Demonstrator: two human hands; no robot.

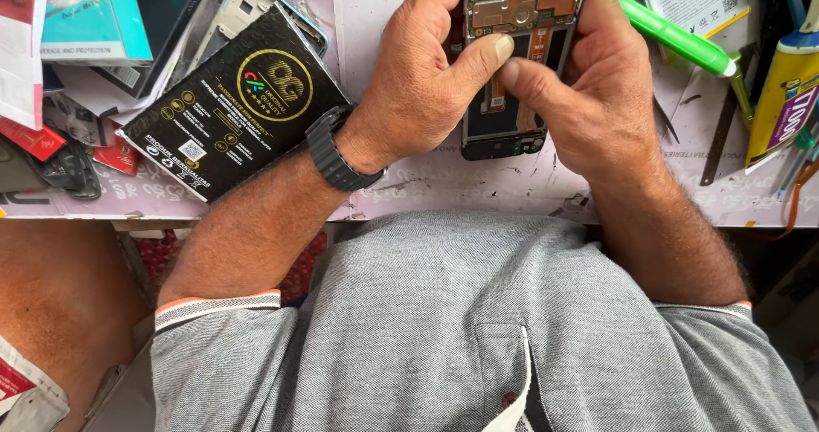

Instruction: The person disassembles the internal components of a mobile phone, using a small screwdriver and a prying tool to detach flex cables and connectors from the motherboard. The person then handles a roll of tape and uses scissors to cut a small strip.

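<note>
An opened phone [512, 108] lies on the white work mat [478, 180] at the top middle, its back off, circuit board and copper parts showing. My left hand [422, 82] wraps its left edge, thumb pressed across the middle. My right hand [589, 82] grips the right edge, with thumb and forefinger meeting my left thumb over a thin strip on the phone. I cannot tell whether the fingers pinch that strip. A dark watch [334, 155] is on my left wrist.
A black flat box with a gold ring mark [235, 104] lies left of my left arm, over a phone frame [247, 5]. A green-handled tool [678, 40], a dark metal blade [721, 138] and a yellow glue tube [785, 91] lie right. Packets clutter the far left.
</note>
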